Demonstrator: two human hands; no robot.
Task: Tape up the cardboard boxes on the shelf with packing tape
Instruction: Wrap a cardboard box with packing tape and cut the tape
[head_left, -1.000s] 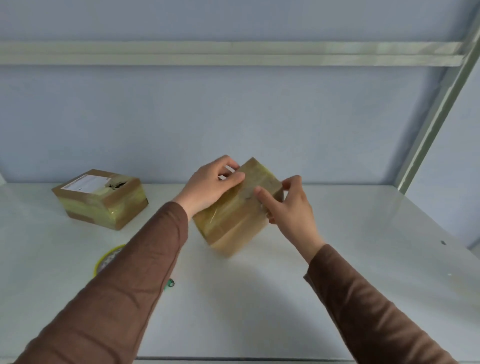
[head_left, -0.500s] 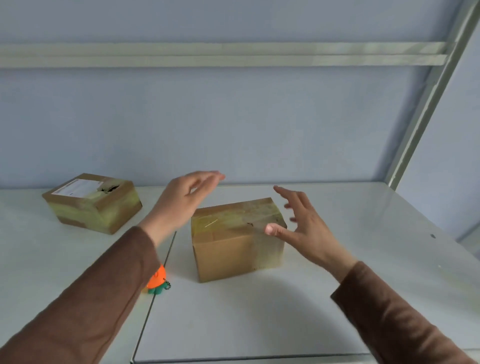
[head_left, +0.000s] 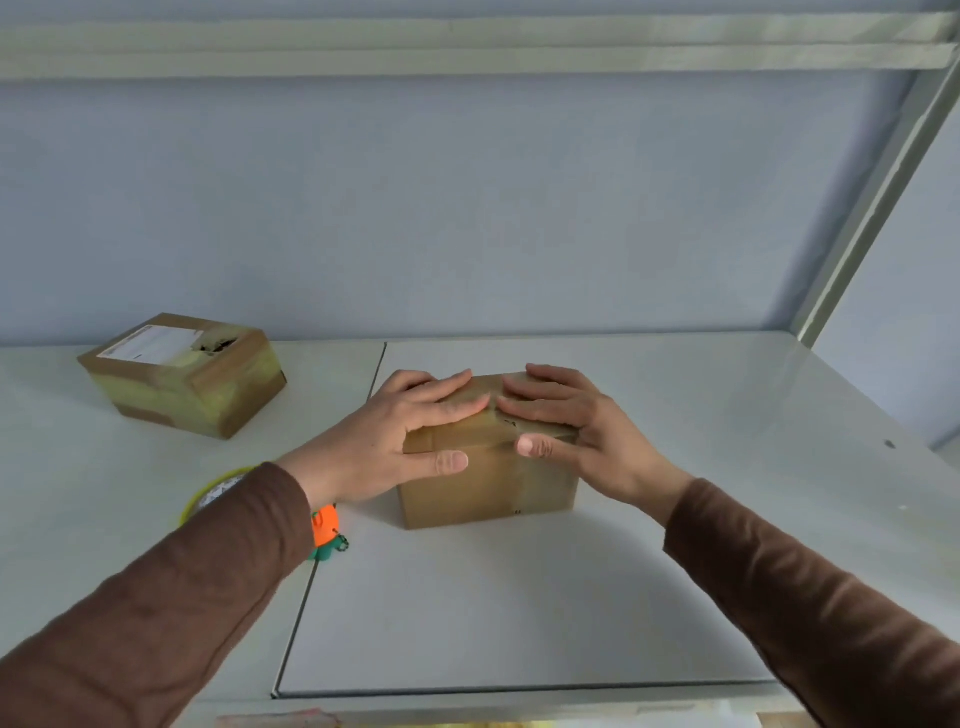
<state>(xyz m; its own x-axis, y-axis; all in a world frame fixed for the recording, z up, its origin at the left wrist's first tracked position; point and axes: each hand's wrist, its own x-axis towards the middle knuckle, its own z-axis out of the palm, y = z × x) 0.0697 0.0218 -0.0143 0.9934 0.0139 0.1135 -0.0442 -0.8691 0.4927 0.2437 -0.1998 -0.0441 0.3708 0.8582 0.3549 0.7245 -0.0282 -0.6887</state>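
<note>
In the head view, both hands have come down onto the box (head_left: 488, 467), which half a second ago stood untouched between them with the palms raised above it. The left hand (head_left: 400, 441) and right hand (head_left: 571, 431) lie flat with fingers straight across the top, fingertips nearly meeting at the middle, and each thumb presses the front face; neither grips anything. That reads as smoothing the tape down over the top seam, so this box looks close to done. It stands upright on the shelf (head_left: 519, 623), near the middle, square to the viewer. A second box (head_left: 182, 374), already wrapped in tape, sits well apart at the back left. The tape roll (head_left: 213, 493) and an orange cutter (head_left: 324, 525) lie just under the left sleeve, partly hidden. To the right the shelf is bare out to the slanted post (head_left: 872, 208); the front edge lies near the forearms, with bare shelf between it and the box.
</note>
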